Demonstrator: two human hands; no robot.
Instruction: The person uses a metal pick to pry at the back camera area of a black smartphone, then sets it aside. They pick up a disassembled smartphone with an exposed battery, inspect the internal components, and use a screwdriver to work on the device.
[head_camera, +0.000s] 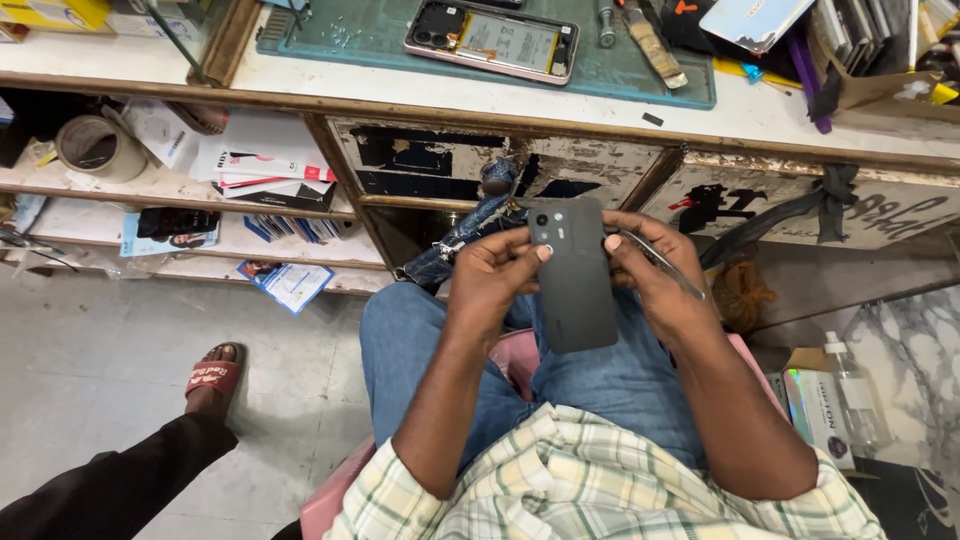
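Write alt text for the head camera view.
Both hands, left hand and right hand, hold a dark phone back cover over the lap; the right also holds tweezers. An opened phone lies on the green mat above.

White workbench (450, 98), green mat (380, 40), opened phone (492, 40)

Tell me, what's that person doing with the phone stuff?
A seated person holds a dark phone back cover over their lap with both hands. The left hand grips its left edge near the camera holes, and the right hand grips the right edge while also holding metal tweezers. On the workbench above, an opened phone lies on a green mat, its insides showing.
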